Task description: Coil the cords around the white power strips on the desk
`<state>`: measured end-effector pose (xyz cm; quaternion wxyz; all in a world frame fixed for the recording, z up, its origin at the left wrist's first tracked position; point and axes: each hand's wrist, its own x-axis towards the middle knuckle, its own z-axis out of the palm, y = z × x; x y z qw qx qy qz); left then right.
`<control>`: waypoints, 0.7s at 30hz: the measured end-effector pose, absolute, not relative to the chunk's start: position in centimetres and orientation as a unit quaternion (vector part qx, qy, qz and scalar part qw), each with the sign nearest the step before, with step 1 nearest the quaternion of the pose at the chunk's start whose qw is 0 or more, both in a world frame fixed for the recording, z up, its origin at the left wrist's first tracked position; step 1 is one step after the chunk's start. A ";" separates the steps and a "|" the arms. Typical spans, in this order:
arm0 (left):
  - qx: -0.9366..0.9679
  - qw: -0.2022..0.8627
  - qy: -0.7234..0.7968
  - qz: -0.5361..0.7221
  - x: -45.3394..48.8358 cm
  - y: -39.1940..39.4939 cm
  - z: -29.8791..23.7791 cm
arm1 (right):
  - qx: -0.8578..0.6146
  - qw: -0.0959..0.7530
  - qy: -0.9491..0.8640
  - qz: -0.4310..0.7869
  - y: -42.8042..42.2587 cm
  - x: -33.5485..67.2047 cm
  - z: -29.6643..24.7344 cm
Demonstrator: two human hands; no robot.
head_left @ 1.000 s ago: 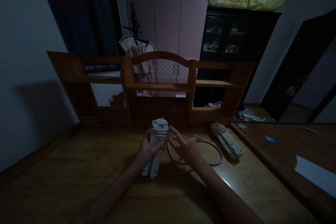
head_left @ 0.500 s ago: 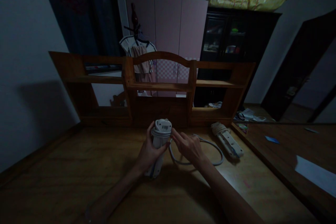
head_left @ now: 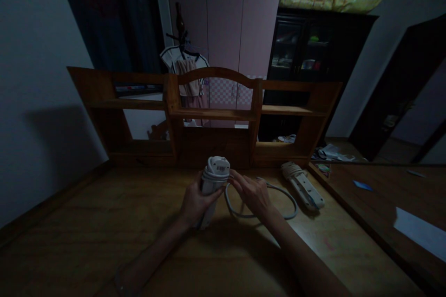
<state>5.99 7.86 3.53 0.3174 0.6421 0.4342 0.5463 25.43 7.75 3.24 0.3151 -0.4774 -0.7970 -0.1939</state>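
My left hand [head_left: 198,200] is wrapped round a white power strip [head_left: 210,187], which it holds upright and tilted above the desk. Several turns of grey-white cord circle the strip's upper end. Beside that end, my right hand [head_left: 253,194] pinches the power cord [head_left: 291,209] close to the strip. The cord's loose part makes a wide loop on the desk under and to the right of my right hand. Over to the right lies a second power strip [head_left: 306,191], its cord wound round its far end.
A wooden shelf unit [head_left: 212,113] runs along the back of the wooden desk [head_left: 121,241]. On the brown surface to the right lie a white paper sheet [head_left: 421,232] and a blue card [head_left: 362,185]. A wall [head_left: 38,102] stands close on the left.
The held power strip has tilted a little, its lower end less in view behind my left hand. My right hand stays at the cord beside it. The view has shifted slightly.
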 end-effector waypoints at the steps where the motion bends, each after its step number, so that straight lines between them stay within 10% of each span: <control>1: 0.641 0.330 0.430 0.543 6.0 7.9 3.5 | -0.479 0.329 -0.792 -0.189 7.8 25.5 3.2; 21: 0.606 0.443 0.468 0.466 4.5 10.1 2.7 | -0.493 0.302 -0.791 -0.200 7.7 24.4 3.0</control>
